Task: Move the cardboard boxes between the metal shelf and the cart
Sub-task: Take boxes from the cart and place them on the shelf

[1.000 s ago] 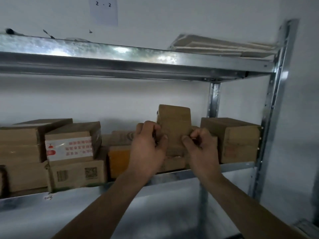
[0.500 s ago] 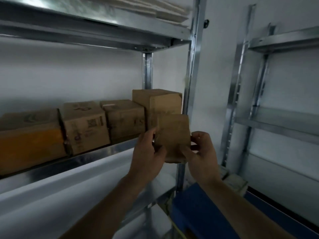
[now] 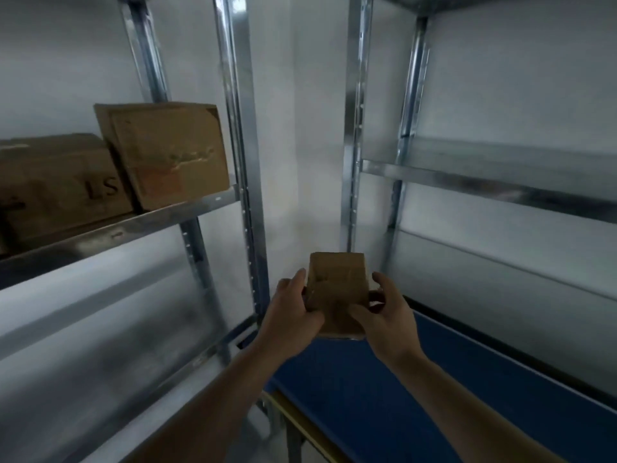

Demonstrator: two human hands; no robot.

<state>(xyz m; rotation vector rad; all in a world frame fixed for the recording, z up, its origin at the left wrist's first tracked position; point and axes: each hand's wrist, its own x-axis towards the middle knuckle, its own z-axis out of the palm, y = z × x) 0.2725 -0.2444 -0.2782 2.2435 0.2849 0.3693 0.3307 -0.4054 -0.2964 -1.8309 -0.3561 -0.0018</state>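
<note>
A small brown cardboard box is held upright in front of me, above the far end of the blue cart deck. My left hand grips its left side, thumb across the front. My right hand grips its right side and lower corner. On the metal shelf at the left stand two larger cardboard boxes, one tilted at the shelf's right end and one beside it with printed letters.
The shelf's upright post stands just left of the held box. A second metal rack with bare shelves rises at the right behind the cart. A white wall fills the gap between them. The cart's yellow-edged frame lies below.
Both hands lifted the small box off the shelf's stack and carried it right and down, over the blue cart. My view swung right, away from the row of shelf boxes.
</note>
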